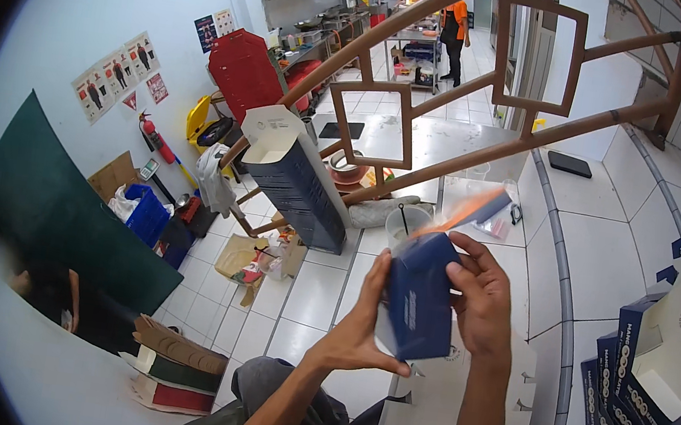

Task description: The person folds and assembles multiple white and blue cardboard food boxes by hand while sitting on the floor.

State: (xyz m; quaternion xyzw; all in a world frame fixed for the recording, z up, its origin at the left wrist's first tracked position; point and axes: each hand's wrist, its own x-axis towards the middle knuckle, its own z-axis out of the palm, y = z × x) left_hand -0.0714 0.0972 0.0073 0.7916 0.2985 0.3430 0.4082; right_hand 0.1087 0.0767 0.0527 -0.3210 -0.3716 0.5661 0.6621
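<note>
Head view: blue carton [420,296] clamped between left hand [360,327] and right hand [480,295]

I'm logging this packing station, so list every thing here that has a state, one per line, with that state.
Dark blue carton: held upright between both hands, top flap blurred in motion.
Left hand: gripping the carton's left side.
Right hand: gripping the carton's right side and top.
Stack of nested cartons: leaning tilted, top carton open.
Finished boxes on the right: stacked in a row, lids open.
Flat box blanks: lying unfolded on the lap.
</note>
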